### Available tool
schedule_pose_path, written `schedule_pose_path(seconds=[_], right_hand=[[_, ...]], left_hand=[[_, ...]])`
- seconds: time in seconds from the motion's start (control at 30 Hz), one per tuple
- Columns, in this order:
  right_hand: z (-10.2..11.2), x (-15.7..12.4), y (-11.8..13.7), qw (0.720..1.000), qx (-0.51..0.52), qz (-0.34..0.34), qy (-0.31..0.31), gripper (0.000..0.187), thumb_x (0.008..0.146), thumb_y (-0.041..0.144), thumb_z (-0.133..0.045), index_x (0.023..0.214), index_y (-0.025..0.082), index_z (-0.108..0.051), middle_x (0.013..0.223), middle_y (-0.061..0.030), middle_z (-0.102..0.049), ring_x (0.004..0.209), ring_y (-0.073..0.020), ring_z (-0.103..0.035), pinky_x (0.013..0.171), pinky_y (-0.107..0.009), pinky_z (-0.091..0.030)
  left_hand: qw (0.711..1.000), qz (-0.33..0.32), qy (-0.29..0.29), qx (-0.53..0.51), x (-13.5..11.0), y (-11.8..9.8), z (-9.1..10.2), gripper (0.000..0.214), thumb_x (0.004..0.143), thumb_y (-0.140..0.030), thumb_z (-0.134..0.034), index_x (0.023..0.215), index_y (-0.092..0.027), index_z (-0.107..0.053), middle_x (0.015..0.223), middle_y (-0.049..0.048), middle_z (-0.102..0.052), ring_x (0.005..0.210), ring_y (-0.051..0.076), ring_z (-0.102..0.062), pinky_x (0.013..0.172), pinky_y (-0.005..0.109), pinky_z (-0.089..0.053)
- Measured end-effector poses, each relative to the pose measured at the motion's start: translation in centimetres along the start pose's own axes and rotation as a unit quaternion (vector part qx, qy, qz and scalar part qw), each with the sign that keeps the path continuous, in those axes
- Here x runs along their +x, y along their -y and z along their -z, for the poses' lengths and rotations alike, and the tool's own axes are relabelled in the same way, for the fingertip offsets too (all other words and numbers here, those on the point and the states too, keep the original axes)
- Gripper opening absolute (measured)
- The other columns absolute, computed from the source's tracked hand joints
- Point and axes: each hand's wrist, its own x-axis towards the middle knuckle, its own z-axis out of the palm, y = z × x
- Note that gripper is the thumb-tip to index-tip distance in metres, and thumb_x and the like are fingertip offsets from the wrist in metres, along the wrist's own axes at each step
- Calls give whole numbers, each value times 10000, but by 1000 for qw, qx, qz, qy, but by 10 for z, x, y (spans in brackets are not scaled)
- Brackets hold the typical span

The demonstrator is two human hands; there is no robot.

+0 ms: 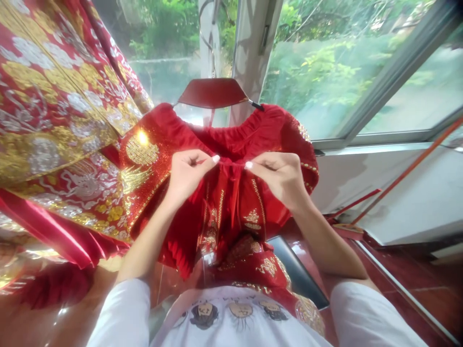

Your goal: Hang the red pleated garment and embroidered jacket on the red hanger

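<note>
A red garment (144, 193) with gold embroidery and beaded trim hangs by its gathered waistband from a hanger (213, 92) with a red centre piece and metal clips. My left hand (191, 171) pinches the front edge of the waistband between thumb and fingers. A short stretch to the right, my right hand (277, 176) pinches the same edge. Red ties dangle from the band between the two hands. The far side of the band hangs from the hanger, so the waist opening gapes. My curled fingers partly hide the cloth they hold.
Red, gold and silver embroidered garments (47, 111) hang close on the left. Behind the hanger stand window panes (325, 86) in a metal frame. A long orange-red pole (408, 168) leans at the right. A dark flat panel (298, 272) lies below my right forearm.
</note>
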Motion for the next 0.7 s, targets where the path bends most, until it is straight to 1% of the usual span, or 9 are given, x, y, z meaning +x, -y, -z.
schedule_pose_path(seconds=[0.13, 0.2, 0.27, 0.37, 0.47, 0.53, 0.57, 0.63, 0.7], right_hand=[[21, 10, 0, 1000, -2, 9, 10, 242, 775, 228, -676, 559, 150, -598, 506, 26, -478, 482, -56, -384, 466, -213, -269], [27, 18, -10, 1000, 10, -10, 12, 289, 760, 295, -713, 546, 152, -582, 477, 37, -418, 451, -47, -326, 441, -217, -218], [29, 25, -23, 999, 30, -39, 21, 326, 724, 367, -754, 549, 152, -580, 460, 46, -383, 429, -42, -299, 424, -220, -194], [26, 30, -36, 993, 69, -90, 21, 359, 734, 466, -732, 616, 149, -611, 445, 49, -383, 401, -44, -310, 404, -216, -188], [25, 31, -38, 986, 87, -143, 24, 340, 774, 472, -680, 738, 137, -629, 475, 29, -470, 385, -47, -336, 390, -208, -199], [27, 33, -33, 983, 69, -155, 65, 268, 734, 361, -721, 822, 131, -615, 575, -13, -586, 446, -72, -454, 421, -207, -294], [30, 34, -30, 982, 53, -155, 97, 254, 706, 295, -736, 847, 132, -601, 631, -33, -627, 502, -92, -516, 456, -212, -348], [33, 37, -23, 972, 29, -149, 177, 261, 680, 203, -737, 863, 145, -560, 690, -48, -661, 608, -127, -594, 529, -223, -418], [34, 41, -15, 952, 31, -145, 269, 274, 693, 180, -724, 871, 161, -517, 697, -42, -668, 628, -131, -612, 540, -219, -431]], left_hand=[[996, -45, -55, 44, 12, -3, 15, 158, 692, -237, -765, 696, -169, -622, 524, -56, -443, 467, 58, -333, 447, 200, -240], [993, -54, -96, 36, 21, 8, 22, 194, 668, -209, -767, 705, -177, -579, 527, -67, -404, 460, 56, -299, 440, 197, -221], [993, -51, -102, 21, 26, 22, 29, 228, 665, -219, -762, 682, -182, -538, 523, -71, -376, 454, 56, -276, 437, 197, -211], [999, -33, -38, 9, 24, 30, 43, 210, 697, -255, -733, 687, -192, -532, 499, -80, -333, 435, 60, -253, 443, 199, -219], [995, -7, 82, 49, 11, 16, 54, 99, 726, -246, -658, 703, -186, -583, 523, -56, -421, 457, 73, -339, 476, 206, -278], [975, 18, 150, 160, 1, 2, 55, 72, 750, -232, -602, 734, -176, -643, 603, -15, -547, 527, 101, -451, 532, 227, -341], [958, 25, 159, 239, -4, -4, 53, 104, 766, -228, -582, 759, -172, -669, 655, 5, -592, 569, 120, -493, 563, 243, -363], [910, 20, 105, 400, -10, -10, 45, 146, 799, -218, -561, 801, -167, -698, 728, 36, -622, 626, 149, -527, 599, 270, -373], [866, -14, -4, 501, -11, -7, 33, 153, 821, -202, -554, 803, -159, -700, 764, 55, -610, 647, 160, -521, 594, 280, -354]])
